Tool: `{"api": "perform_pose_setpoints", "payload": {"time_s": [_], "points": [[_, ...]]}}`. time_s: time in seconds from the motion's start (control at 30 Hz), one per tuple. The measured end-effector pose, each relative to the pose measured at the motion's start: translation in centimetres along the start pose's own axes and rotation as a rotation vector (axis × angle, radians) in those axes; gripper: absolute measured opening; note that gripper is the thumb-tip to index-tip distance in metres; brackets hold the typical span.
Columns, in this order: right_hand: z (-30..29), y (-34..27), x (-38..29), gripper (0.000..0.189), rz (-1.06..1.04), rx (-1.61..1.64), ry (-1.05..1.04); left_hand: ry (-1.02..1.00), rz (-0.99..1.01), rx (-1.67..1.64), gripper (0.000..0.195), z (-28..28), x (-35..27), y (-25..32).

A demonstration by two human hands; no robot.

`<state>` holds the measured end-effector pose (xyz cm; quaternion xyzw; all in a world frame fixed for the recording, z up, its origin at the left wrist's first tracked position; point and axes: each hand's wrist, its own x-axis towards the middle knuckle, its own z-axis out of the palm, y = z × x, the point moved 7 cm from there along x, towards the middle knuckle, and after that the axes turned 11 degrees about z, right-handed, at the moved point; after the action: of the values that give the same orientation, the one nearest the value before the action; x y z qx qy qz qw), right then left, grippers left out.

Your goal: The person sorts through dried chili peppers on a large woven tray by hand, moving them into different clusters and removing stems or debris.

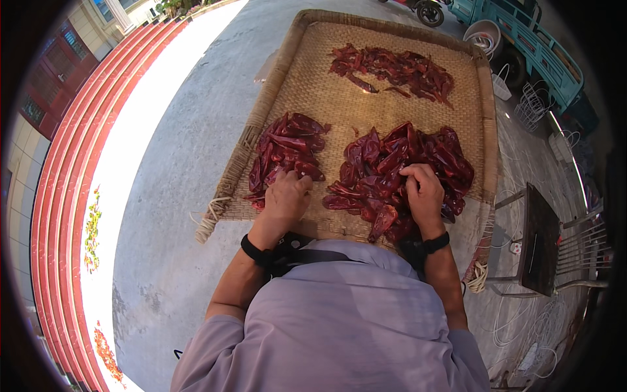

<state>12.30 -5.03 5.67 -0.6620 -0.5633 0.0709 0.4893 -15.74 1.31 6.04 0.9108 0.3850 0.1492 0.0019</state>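
Observation:
A woven mat tray with a wrapped rim (264,105) lies before me, bearing dried red chili peppers in three heaps. My left hand (286,193) rests at the near side of the smaller left heap (294,142), its fingers curled down among the peppers. Over the right part of the larger right heap (377,169) is my right hand (424,188), thumb and fingers bent close together. The fingertips of both hands are partly hidden, so whether either grips a pepper is unclear. The far heap (392,71) looks darker and more shrivelled, apart from both hands.
Right of the tray stand a dark-seated chair (539,242) and a slatted metal chair (585,245). White wire baskets (534,105), a bucket (482,36) and a teal cargo vehicle (531,44) are at the far right. Red steps (73,161) curve along the left, beyond concrete ground (171,161).

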Motion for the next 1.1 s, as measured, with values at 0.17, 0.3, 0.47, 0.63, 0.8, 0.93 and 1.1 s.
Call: {"api": "perform_pose_setpoints", "payload": {"time_s": [0.17, 0.3, 0.47, 0.63, 0.8, 0.93, 1.1], "points": [[0.1, 0.0, 0.0, 0.019, 0.009, 0.001, -0.031, 0.007, -0.001, 0.000, 0.014, 0.3, -0.1, -0.4], [0.0, 0.0, 0.0, 0.018, -0.002, -0.001, -0.029, 0.058, 0.009, -0.035, 0.013, 0.0, -0.1, -0.3], [0.1, -0.2, 0.0, 0.018, -0.003, -0.003, -0.027, 0.071, 0.044, -0.033, 0.013, 0.3, -0.2, -0.5], [0.0, -0.1, 0.0, 0.016, -0.008, -0.004, -0.004, 0.013, 0.002, -0.048, 0.014, 0.5, 0.2, 0.3], [0.1, -0.1, 0.0, 0.016, 0.008, -0.004, -0.014, 0.035, 0.073, -0.064, 0.015, 1.0, 0.3, 0.5], [0.0, 0.0, 0.0, 0.015, 0.014, 0.004, -0.006, 0.109, 0.145, -0.053, 0.020, 0.6, 0.2, 1.0], [0.1, 0.1, 0.1, 0.015, 0.020, -0.008, -0.016, 0.070, 0.104, -0.037, 0.023, 0.6, 0.3, 1.2]]}}
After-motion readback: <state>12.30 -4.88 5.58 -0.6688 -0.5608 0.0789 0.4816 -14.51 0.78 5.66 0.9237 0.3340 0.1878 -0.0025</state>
